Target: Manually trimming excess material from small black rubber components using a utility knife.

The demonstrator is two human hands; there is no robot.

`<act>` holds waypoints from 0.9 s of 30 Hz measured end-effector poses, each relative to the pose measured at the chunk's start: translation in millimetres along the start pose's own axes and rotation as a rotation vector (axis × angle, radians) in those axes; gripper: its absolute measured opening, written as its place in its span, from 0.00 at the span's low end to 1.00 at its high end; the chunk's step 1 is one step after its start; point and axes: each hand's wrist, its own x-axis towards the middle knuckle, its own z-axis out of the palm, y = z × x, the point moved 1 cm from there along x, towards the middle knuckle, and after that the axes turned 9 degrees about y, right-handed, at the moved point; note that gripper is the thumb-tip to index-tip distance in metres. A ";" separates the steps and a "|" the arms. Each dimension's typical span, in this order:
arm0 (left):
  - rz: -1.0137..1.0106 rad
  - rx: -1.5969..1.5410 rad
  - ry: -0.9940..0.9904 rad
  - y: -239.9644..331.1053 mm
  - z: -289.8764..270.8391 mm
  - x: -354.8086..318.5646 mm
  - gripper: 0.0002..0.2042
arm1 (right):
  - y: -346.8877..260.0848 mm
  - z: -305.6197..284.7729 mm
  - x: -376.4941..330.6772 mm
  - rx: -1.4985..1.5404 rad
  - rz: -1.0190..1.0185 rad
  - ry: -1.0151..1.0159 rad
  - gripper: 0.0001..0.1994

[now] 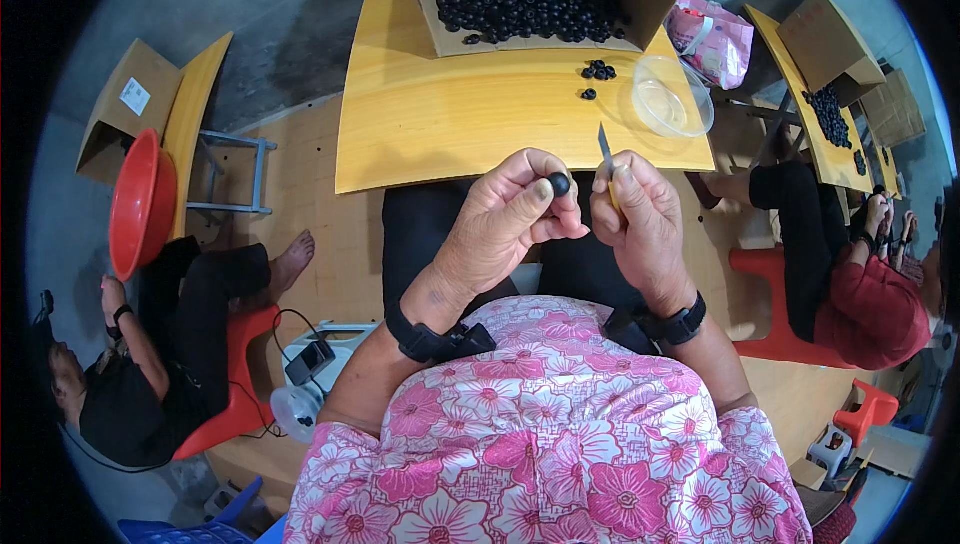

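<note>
Between the thumb and fingers of my left hand (510,202) is a small round black part (559,184), its smooth side showing. My right hand (640,219) grips a small knife by its yellow handle; the thin knife blade (605,142) points up and away from me. Both hands are close together over my lap, just in front of the table's near edge. The knife and the black part are apart. On the table, a few loose black parts (599,71) lie beside a clear round plastic bowl (672,99).
A cardboard box (540,46) full of black parts lies open at the table's (440,114) far side. A pink bag (712,39) is beyond the right edge. People sit at tables on both sides, with a red basin (143,204) at left and red stools (775,309) around.
</note>
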 end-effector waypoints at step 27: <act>-0.159 -0.186 0.088 -21.5 -12.0 1.4 0.10 | 5.4 0.6 4.6 -0.845 -0.854 0.129 0.15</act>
